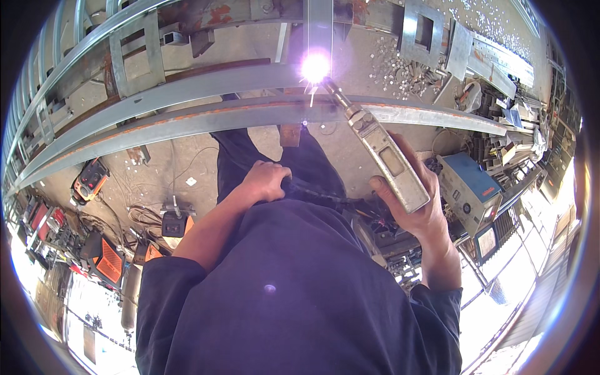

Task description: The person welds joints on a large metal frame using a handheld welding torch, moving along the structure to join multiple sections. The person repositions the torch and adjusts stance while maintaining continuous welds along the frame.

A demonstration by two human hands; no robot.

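Observation:
My right hand (415, 194) is wrapped around a handheld welding gun (389, 153) with a boxy, worn metallic body and a narrow nozzle. The nozzle points up and left at a glaring white-violet spot with sparks, where an upright steel tube (320, 28) meets a long steel beam (244, 78). The glare hides the joint itself. In front of my lap, my left hand (269, 178) is closed around a dark cable (312, 189), which runs rightward below the gun. A second long steel beam (206, 119) with a rusty orange line crosses nearer to me.
Beyond the beams stand more frames and a steel plate with a square opening (422, 31). A blue and beige machine (472, 187) is at the right, near piled metal scraps. Orange and black machines (90, 181) and loose cables lie on the floor at the left.

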